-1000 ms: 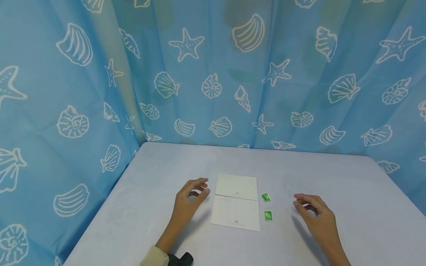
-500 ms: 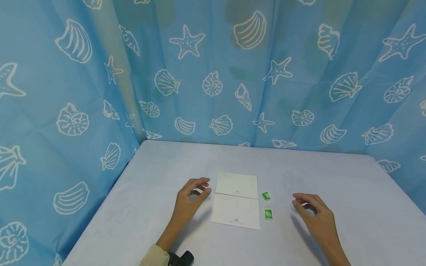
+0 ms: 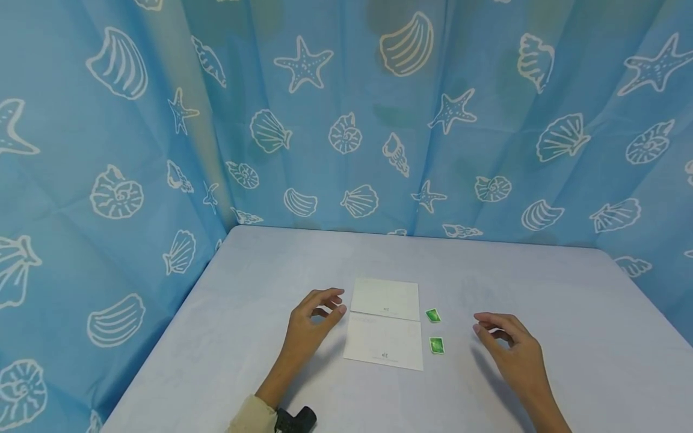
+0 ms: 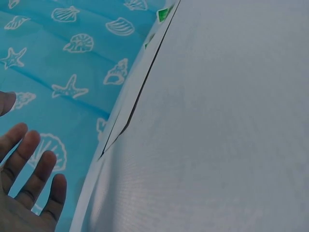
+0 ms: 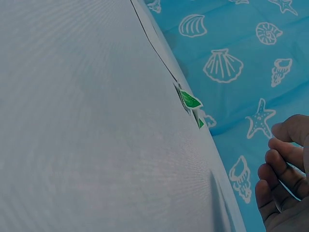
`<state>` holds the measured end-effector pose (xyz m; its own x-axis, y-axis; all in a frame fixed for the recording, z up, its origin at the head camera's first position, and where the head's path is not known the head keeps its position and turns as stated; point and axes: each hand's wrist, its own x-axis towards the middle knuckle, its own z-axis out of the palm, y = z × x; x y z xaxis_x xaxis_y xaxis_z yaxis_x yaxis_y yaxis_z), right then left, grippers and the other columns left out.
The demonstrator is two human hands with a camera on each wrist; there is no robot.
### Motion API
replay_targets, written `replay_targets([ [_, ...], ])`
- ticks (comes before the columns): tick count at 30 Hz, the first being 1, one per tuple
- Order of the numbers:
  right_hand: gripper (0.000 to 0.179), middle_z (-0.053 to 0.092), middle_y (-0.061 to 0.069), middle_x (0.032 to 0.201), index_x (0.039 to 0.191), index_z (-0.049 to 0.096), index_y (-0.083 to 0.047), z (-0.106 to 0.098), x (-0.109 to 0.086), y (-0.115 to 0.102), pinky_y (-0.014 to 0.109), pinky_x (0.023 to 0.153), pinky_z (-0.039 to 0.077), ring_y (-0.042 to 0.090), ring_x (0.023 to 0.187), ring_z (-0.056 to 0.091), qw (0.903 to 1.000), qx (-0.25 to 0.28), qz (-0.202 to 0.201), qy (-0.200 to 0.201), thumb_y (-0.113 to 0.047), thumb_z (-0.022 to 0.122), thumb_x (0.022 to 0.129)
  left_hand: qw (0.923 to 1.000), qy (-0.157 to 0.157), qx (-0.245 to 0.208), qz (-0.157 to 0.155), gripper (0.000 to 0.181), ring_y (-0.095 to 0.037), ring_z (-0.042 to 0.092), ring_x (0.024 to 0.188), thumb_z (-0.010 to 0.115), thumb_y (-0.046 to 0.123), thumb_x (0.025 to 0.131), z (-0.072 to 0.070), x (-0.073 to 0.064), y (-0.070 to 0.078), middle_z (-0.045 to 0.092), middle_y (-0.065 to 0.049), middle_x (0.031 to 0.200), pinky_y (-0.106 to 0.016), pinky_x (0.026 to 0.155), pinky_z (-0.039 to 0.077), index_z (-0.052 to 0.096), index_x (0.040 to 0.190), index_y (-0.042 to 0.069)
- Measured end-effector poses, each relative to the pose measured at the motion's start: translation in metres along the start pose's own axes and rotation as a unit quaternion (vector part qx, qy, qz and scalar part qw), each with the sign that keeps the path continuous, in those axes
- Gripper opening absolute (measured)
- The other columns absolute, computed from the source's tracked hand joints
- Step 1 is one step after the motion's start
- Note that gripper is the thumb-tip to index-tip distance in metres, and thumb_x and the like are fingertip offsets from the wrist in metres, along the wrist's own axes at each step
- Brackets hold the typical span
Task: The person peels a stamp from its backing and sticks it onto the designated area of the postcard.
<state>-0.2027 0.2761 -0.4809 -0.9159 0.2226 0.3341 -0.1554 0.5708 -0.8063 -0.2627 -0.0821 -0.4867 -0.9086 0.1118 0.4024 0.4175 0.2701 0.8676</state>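
Note:
Two white cards with a small grey print lie one above the other in the middle of the table, their long edges meeting. To their right are two small green stamp-like pieces with white borders, the far one tilted and the near one straighter. My left hand hovers just left of the cards, fingers loosely bent and holding nothing. My right hand hovers right of the green pieces, also holding nothing. The left wrist view shows relaxed, spread fingers; in the right wrist view the fingers are loosely curled.
A white cloth covers the table. Blue curtains with shell and starfish prints hang behind it and along the left side. A black device is strapped at the left wrist, beside a pale sleeve.
Both hands keep their pose and have drifted very slightly inward. The whole head view has shifted a little, so the cards and table appear slightly higher. Nothing was picked up.

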Motion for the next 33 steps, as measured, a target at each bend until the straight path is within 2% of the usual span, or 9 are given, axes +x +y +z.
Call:
replay_targets([
  [5, 0.028, 0.062, 0.003, 0.113, 0.117, 0.071, -0.006, 0.0005, 0.0001, 0.0007, 0.008, 0.084, 0.044, 0.003, 0.097, 0.056, 1.0, 0.001, -0.004, -0.004, -0.023, 0.071, 0.095, 1.0, -0.001, 0.002, -0.004, 0.031, -0.01, 0.061, 0.101, 0.071, 0.037, 0.094, 0.0001, -0.0001, -0.0002, 0.066, 0.002, 0.112, -0.037, 0.085, 0.054, 0.068, 0.123, 0.027],
  [12, 0.027, 0.062, 0.002, 0.113, 0.117, 0.071, -0.007, 0.0016, 0.0, 0.0024, 0.008, 0.085, 0.044, 0.002, 0.097, 0.056, 0.9999, -0.003, -0.011, -0.008, -0.023, 0.071, 0.096, 1.0, -0.009, 0.002, -0.001, 0.037, -0.011, 0.061, 0.101, 0.071, 0.036, 0.095, 0.0006, -0.0001, -0.0013, 0.067, 0.0, 0.113, -0.035, 0.085, 0.054, 0.069, 0.125, 0.016],
  [19, 0.026, 0.062, 0.0, 0.113, 0.115, 0.072, -0.008, 0.0029, -0.0005, 0.003, 0.008, 0.085, 0.045, 0.002, 0.097, 0.056, 0.9999, -0.012, -0.01, -0.006, -0.024, 0.072, 0.095, 0.9999, -0.011, -0.003, -0.003, 0.033, -0.01, 0.061, 0.1, 0.072, 0.036, 0.094, 0.0012, -0.0012, 0.0011, 0.066, 0.005, 0.11, -0.034, 0.085, 0.054, 0.069, 0.124, 0.023],
  [23, 0.025, 0.063, 0.0, 0.112, 0.115, 0.072, -0.008, 0.0032, -0.0008, 0.0024, 0.009, 0.085, 0.045, 0.002, 0.097, 0.056, 0.9998, -0.014, -0.009, -0.007, -0.024, 0.072, 0.095, 1.0, -0.009, 0.0, 0.001, 0.03, -0.01, 0.061, 0.099, 0.072, 0.036, 0.094, 0.0017, -0.0017, 0.0006, 0.066, 0.006, 0.108, -0.035, 0.085, 0.054, 0.068, 0.123, 0.029],
  [26, 0.025, 0.063, 0.001, 0.112, 0.115, 0.072, -0.008, 0.0031, -0.0011, 0.0018, 0.009, 0.085, 0.045, 0.002, 0.097, 0.056, 0.9998, -0.011, -0.01, -0.01, -0.024, 0.072, 0.095, 1.0, -0.009, 0.003, 0.003, 0.03, -0.011, 0.062, 0.099, 0.072, 0.036, 0.093, 0.0021, -0.0016, 0.0002, 0.066, 0.004, 0.108, -0.036, 0.084, 0.054, 0.068, 0.123, 0.03],
  [30, 0.025, 0.063, 0.001, 0.113, 0.115, 0.072, -0.008, 0.003, -0.0016, 0.0021, 0.008, 0.085, 0.045, 0.004, 0.098, 0.056, 0.9998, -0.005, -0.012, -0.013, -0.023, 0.072, 0.095, 0.9999, -0.013, 0.002, 0.001, 0.032, -0.011, 0.061, 0.099, 0.072, 0.037, 0.094, 0.0024, -0.0013, 0.0013, 0.066, 0.003, 0.109, -0.037, 0.084, 0.054, 0.069, 0.124, 0.026],
  [33, 0.024, 0.063, 0.002, 0.113, 0.115, 0.072, -0.008, 0.0035, -0.0018, 0.0022, 0.009, 0.085, 0.045, 0.004, 0.098, 0.056, 0.9998, -0.002, -0.015, -0.013, -0.022, 0.072, 0.095, 0.9999, -0.016, -0.001, 0.003, 0.035, -0.011, 0.061, 0.1, 0.071, 0.035, 0.094, 0.0025, -0.0012, 0.0022, 0.066, 0.002, 0.109, -0.039, 0.085, 0.054, 0.069, 0.125, 0.018],
])
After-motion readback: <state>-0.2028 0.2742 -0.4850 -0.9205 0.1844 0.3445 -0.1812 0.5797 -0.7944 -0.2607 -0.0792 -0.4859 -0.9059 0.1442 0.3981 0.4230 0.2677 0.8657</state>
